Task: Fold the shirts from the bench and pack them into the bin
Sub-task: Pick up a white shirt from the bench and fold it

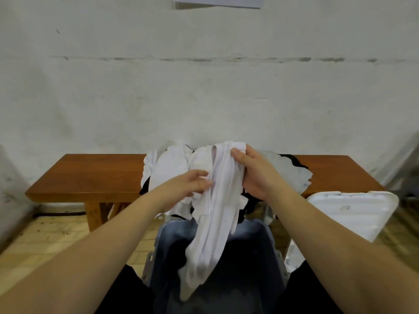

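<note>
A white shirt hangs bunched in a long strip from both hands, its lower end drooping into the blue-grey bin in front of me. My right hand grips its top edge, thumb over the cloth. My left hand pinches the strip a little lower on its left side. Behind them a heap of white and black shirts lies on the middle of the brown wooden bench.
The bin's white lid leans against the bench at the right. A pale wall stands right behind the bench. Tiled floor shows at the left. My dark-clothed legs flank the bin.
</note>
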`<state>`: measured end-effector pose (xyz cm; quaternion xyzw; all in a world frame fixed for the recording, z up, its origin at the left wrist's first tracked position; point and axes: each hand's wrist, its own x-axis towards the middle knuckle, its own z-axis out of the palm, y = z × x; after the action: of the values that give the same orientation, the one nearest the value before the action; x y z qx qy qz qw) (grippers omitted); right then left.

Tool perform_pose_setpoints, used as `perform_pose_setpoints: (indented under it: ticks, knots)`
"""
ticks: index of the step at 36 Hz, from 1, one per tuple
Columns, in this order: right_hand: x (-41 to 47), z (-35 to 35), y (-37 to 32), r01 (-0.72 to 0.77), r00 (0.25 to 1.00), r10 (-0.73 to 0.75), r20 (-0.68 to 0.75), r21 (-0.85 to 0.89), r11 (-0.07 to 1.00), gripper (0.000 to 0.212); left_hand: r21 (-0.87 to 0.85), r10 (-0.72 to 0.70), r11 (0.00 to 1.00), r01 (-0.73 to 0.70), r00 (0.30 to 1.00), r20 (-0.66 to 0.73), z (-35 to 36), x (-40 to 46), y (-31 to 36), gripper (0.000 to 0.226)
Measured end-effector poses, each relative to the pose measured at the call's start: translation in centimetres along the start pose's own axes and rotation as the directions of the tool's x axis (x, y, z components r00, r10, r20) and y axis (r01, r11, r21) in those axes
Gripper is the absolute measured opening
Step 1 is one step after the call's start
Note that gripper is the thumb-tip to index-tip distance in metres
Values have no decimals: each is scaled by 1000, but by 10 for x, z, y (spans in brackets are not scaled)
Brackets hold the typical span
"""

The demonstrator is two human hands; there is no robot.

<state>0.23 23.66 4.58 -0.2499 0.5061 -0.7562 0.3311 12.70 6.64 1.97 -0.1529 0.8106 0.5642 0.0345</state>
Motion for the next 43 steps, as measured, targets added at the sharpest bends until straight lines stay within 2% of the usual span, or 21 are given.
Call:
perform_pose_setpoints:
  ticks: [3,6,9,11,13,14,15,18,22,24,26,30,36,43]
  knots:
    - [1,2,1,33,999,-33,0,37,999,22,42,-32,999,33,999,-29,16,0,-14,100]
    - [2,6,1,56,998,-56,-19,51,997,20,46,66,997,-62,994,-90,35,-2,-14,94]
    - [2,9,-1,62,998,-59,-35,64,996,22,187,194,970,-157,960,-200,47,-2,-12,65]
    - [2,10,-3,70,996,-68,-52,47,996,21,257,209,958,-129,927,-311,47,0,-14,39]
    - [2,6,-8,84,994,-80,-76,47,995,19,248,177,966,-79,899,-402,42,4,-18,11]
    - [2,4,-11,91,993,-86,-87,53,994,19,220,171,972,-82,890,-423,40,5,-20,6]
    - [2,0,-13,97,991,-91,-96,52,994,20,181,170,978,-100,888,-427,37,6,-21,11]
    - [1,-12,-19,106,988,-101,-116,37,994,25,-70,108,986,-153,893,-438,27,3,-19,13]
    - [-2,-31,-27,53,991,-60,-119,-62,997,30,-434,-34,884,-172,903,-428,5,4,-14,16]
    - [-2,-44,-31,21,989,-38,-142,-118,993,26,-530,-66,827,-187,904,-421,-5,4,-8,23]
    - [-2,-58,-35,-22,985,-12,-171,-195,980,25,-560,-58,802,-209,905,-422,-16,3,-1,18]
    - [-4,-91,-44,-136,959,33,-280,-359,923,29,-515,-21,825,-232,898,-438,-40,2,8,25]
    - [-14,-128,-52,-198,898,-5,-441,-415,888,28,-418,-51,881,-222,834,-550,-69,-3,22,22]
    - [-23,-138,-57,-241,854,-98,-511,-554,797,33,-200,27,960,-195,779,-627,-92,-20,36,14]
